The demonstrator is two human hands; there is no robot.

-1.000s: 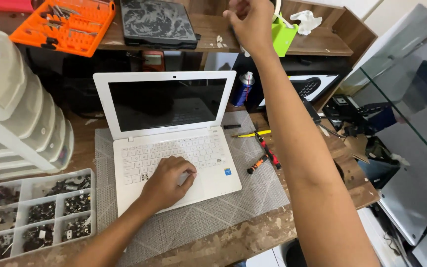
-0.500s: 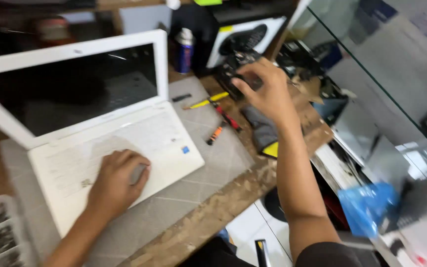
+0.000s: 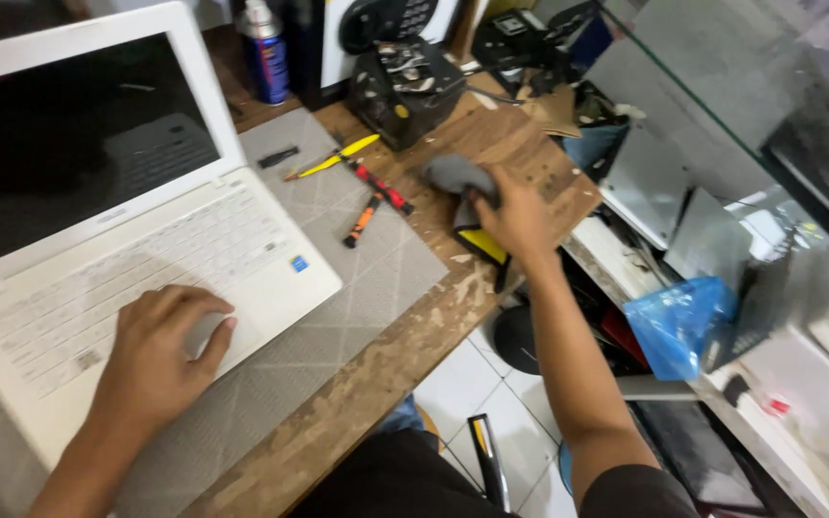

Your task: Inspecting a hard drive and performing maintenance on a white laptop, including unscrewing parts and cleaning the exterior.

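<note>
At the bench's right edge, we are closing our right hand (image 3: pixel 518 217) on a grey cloth (image 3: pixel 455 175), fingers clamped on it; it is bunching out at ten o'clock from our knuckles. Our left hand (image 3: pixel 160 350) is resting, fingers loosely apart, on the white laptop (image 3: pixel 271 278). Lifting the cloth probably calls for a firm grip.

Laptop (image 3: pixel 98 221) cut off at left & top edges. Right hand (image 3: pixel 515 216) hides most of the yellow-black tool (image 3: pixel 480 245); gray cloth (image 3: pixel 458 175) blurred.
</note>
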